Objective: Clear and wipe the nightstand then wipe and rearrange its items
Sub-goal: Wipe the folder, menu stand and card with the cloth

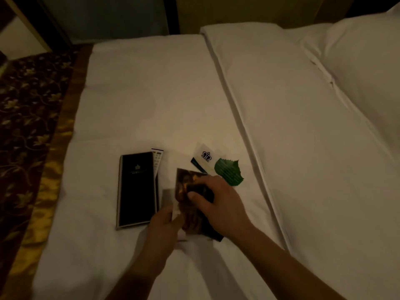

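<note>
While the right hand [216, 199] grips it, the brochure [184, 180] (blurred) lies beneath.

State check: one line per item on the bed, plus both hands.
black folder: closed, flat on the bed.
remote: flat, partly hidden by the folder.
white logo card: flat, untouched.
green leaf card: flat, untouched.
dark brochure: gripped by the right hand.
left hand: at a pale sheet; grip blurred.
</note>
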